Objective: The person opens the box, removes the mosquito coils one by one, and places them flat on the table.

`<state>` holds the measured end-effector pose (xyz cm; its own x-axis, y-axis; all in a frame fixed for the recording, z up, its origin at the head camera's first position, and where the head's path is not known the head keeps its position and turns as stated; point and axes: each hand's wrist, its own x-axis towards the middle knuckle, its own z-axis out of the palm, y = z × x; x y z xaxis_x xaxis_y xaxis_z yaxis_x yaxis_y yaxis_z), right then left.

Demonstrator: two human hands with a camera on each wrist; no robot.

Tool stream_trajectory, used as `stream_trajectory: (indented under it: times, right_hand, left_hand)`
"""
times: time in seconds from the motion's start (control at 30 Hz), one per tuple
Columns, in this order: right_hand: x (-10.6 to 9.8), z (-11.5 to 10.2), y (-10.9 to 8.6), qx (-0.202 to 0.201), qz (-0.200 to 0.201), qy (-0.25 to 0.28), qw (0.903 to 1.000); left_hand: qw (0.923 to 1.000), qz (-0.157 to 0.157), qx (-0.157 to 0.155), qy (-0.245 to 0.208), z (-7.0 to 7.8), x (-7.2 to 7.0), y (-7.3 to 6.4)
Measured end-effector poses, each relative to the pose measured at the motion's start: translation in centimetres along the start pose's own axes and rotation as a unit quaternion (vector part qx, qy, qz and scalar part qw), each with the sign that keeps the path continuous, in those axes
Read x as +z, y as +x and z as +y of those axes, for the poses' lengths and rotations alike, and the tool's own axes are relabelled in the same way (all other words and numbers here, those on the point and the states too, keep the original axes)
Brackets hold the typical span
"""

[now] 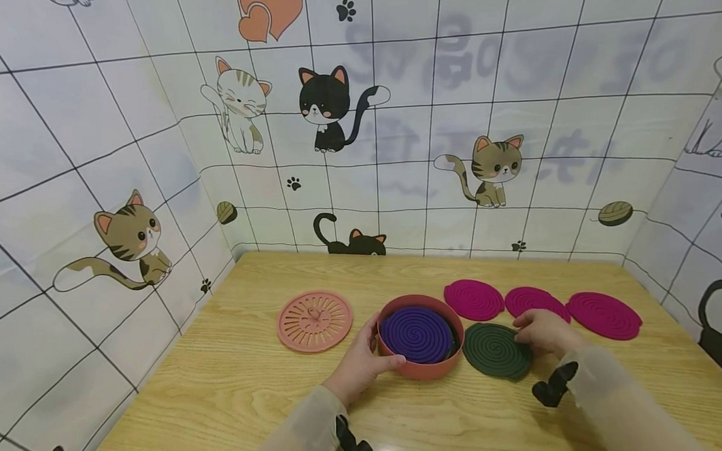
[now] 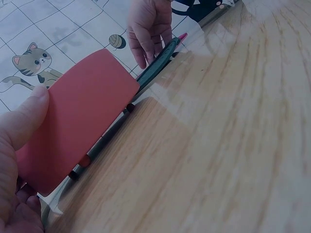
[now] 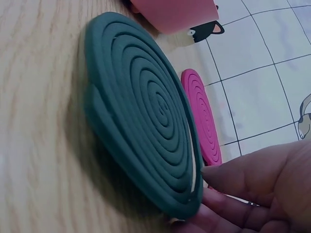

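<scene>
My left hand (image 1: 363,363) grips the left side of a round coral-red holder (image 1: 428,371), thumb on the near side. Inside the holder lies a purple spiral coaster (image 1: 417,335), with a dark edge showing beneath it at the right. Just right of the holder, my right hand (image 1: 547,333) pinches the right edge of a dark green spiral coaster (image 3: 146,107) between thumb and fingers. That coaster looks tilted, partly raised off the table, with a shadow below it in the right wrist view. A narrow gap shows between its outer coils near the thumb.
Three magenta spiral coasters lie in a row behind and right of the green one: a left one (image 1: 474,300), a middle one (image 1: 532,300) partly behind my right hand, and a right one (image 1: 605,315). A slotted pink lid (image 1: 315,321) lies left on the wooden table (image 1: 223,396).
</scene>
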<state>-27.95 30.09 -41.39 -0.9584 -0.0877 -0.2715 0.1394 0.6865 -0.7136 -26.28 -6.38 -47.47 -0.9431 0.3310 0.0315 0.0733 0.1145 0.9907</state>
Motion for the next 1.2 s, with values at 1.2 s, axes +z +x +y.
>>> stream_trajectory:
  times: [1.2]
  right_hand:
    - [7.8,-10.3,1.0,-0.102,0.042,0.109,0.9878]
  left_hand:
    - [0.9999,-0.004,0.010,-0.005,-0.2,0.0,0.1]
